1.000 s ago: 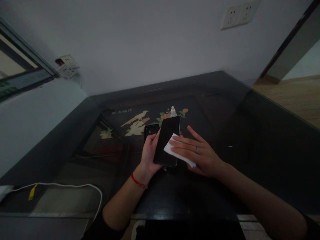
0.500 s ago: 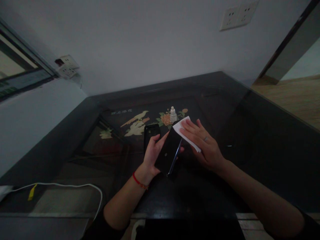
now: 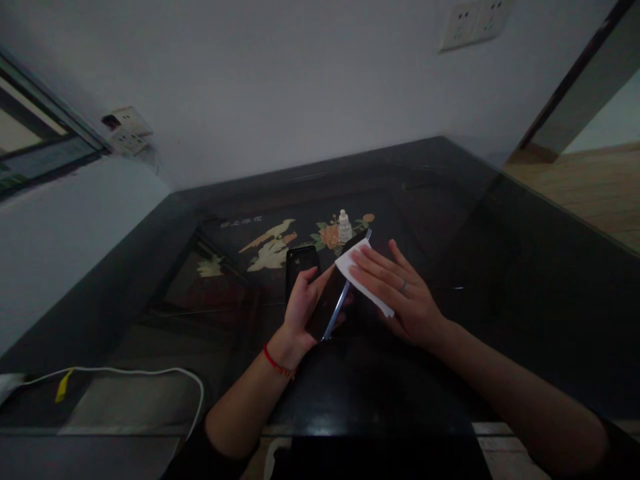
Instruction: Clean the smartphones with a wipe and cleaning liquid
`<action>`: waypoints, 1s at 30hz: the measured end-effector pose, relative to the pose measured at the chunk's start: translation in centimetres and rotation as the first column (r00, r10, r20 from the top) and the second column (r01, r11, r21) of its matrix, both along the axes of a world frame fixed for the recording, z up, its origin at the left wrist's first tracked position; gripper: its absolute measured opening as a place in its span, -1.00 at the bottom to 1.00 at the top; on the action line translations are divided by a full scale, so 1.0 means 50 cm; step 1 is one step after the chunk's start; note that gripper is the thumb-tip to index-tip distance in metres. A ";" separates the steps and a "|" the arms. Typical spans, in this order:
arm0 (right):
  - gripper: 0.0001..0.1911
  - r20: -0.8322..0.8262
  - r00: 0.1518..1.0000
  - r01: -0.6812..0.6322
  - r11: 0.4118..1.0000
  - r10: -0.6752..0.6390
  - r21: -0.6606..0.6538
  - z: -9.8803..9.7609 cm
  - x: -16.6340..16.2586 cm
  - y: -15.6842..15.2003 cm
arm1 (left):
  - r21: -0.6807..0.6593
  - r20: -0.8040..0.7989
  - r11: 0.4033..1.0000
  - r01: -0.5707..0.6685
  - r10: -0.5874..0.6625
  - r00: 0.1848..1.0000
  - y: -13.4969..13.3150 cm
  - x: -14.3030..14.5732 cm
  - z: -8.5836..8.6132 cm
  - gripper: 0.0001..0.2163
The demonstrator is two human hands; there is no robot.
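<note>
My left hand (image 3: 301,307) grips a black phone (image 3: 333,300) tilted on its edge, so its shiny side rail shows. My right hand (image 3: 395,293) lies with fingers stretched flat, pressing a folded white wipe (image 3: 359,273) against the phone's upper face. A red string bracelet circles my left wrist and a ring sits on a right finger. Just behind my left hand a black phone case (image 3: 300,263) lies on the dark table (image 3: 500,267). A small clear dropper bottle (image 3: 345,226) stands upright beyond the phone.
The dark glass-topped table has a painted bird and flowers (image 3: 273,243) under the glass. A white cable (image 3: 130,373) with a yellow tag loops at the near left. Wall sockets (image 3: 475,23) sit on the back wall; wooden floor shows at the right.
The phone has turned from lying face-up in my left hand to standing on its edge. My right hand with the wipe slid from the lower screen up toward the phone's top.
</note>
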State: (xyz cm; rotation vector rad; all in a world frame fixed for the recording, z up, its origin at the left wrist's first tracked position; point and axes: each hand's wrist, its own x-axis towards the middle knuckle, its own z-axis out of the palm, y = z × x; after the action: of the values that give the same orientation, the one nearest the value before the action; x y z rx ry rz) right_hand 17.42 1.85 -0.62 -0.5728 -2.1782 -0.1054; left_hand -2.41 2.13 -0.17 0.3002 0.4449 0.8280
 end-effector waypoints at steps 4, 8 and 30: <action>-0.51 0.073 0.990 -0.126 0.990 0.121 0.065 0.005 -0.019 -0.027 | -0.028 -0.009 0.996 -0.089 0.089 0.996 -0.003 0.005 0.011 -0.62; -0.48 0.128 0.971 -0.218 0.969 0.203 0.114 0.010 -0.033 -0.047 | -0.037 -0.060 0.992 -0.121 0.119 0.991 -0.001 0.006 0.016 -0.59; -0.68 0.192 0.981 -0.022 0.971 -0.025 0.236 0.005 -0.047 -0.046 | -0.031 -0.113 0.969 -0.246 0.242 0.964 -0.007 0.013 0.034 -0.50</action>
State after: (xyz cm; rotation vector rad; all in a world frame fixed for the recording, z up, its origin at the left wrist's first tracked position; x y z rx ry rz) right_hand 15.09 -0.47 -0.35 -0.4420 -2.3095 -0.4336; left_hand -1.78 1.79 1.52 0.2519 0.6104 1.0441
